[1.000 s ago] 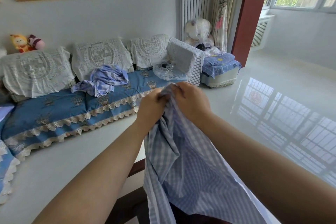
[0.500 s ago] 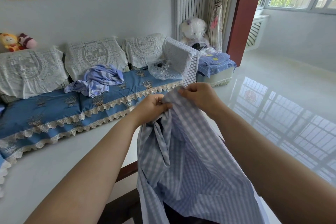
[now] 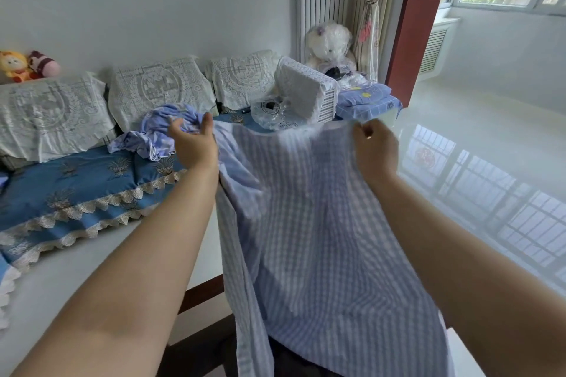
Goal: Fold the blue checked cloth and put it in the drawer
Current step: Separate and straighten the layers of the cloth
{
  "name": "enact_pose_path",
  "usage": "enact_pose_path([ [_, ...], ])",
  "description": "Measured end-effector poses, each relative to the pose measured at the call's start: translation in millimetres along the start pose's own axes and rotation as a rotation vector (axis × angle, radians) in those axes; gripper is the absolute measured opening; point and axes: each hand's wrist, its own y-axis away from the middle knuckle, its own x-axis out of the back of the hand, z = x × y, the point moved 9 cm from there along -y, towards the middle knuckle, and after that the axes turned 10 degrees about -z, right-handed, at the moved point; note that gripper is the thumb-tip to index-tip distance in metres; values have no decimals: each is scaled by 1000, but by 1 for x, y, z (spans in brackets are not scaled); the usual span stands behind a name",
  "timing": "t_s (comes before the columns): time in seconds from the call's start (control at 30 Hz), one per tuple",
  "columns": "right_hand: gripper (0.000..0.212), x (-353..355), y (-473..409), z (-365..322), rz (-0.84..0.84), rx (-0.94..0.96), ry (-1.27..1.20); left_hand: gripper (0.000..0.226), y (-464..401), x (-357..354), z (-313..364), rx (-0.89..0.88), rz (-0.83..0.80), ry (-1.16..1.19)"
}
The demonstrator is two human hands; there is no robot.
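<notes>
From the head view, we are spreading the cloth (image 3: 321,223) wide in mid-air, where half a second ago both hands were bunched together at one point of its top edge. Our left hand (image 3: 193,144) is holding the left corner with the thumb up and the fingers loosely curled; the pinch itself is hidden behind the palm. Our right hand (image 3: 375,147) is pinching the right corner between curled fingers. The top edge is now running taut between the two and the fabric is hanging down over our lap, blurred by motion. We judge this as the opening-out that comes before a first fold, so folding proper is not yet begun. No drawer is showing anywhere in the view. Behind, a sofa (image 3: 76,180) is carrying another crumpled blue garment (image 3: 153,135).
</notes>
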Motion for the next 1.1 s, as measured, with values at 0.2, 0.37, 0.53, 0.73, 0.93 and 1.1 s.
enact_pose_path([
  [0.2, 40, -83, 74, 29, -285, -40, -20, 49, 42, -18, -25, 66, 8, 174],
  [0.37, 36, -110, 105, 8, -346, -80, -215, 54, 80, -49, -21, 121, -183, 335],
  [0.53, 38, -109, 114, -5, -288, -91, -417, 47, 121, -70, -26, 88, -418, 362],
  [0.73, 30, -109, 124, 4, -335, -162, -549, 37, 147, -75, -39, 155, -717, 414],
  [0.93, 29, -102, 133, 4, -366, -224, -619, 4, 155, -52, -46, 218, -510, 337],
  [1.1, 33, -90, 134, -6, -338, -123, -510, 5, 155, -34, -49, 274, -412, 377],
])
